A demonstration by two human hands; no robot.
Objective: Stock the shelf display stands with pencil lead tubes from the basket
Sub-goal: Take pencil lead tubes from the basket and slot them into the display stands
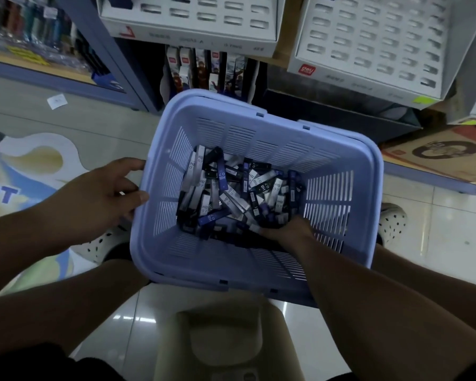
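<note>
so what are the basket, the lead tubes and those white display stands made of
The basket looks like moulded plastic, pale blue and matte, with slotted walls. The lead tubes seem hard plastic, slightly glossy, printed HB. The display stands look like white printed card with punched slots, possibly thin plastic.

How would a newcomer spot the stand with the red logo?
Above the blue basket, white slotted stands sit on the shelf. Take the right stand: its front corner bears a red square logo, whereas the left stand shows a red angled stripe.
</note>
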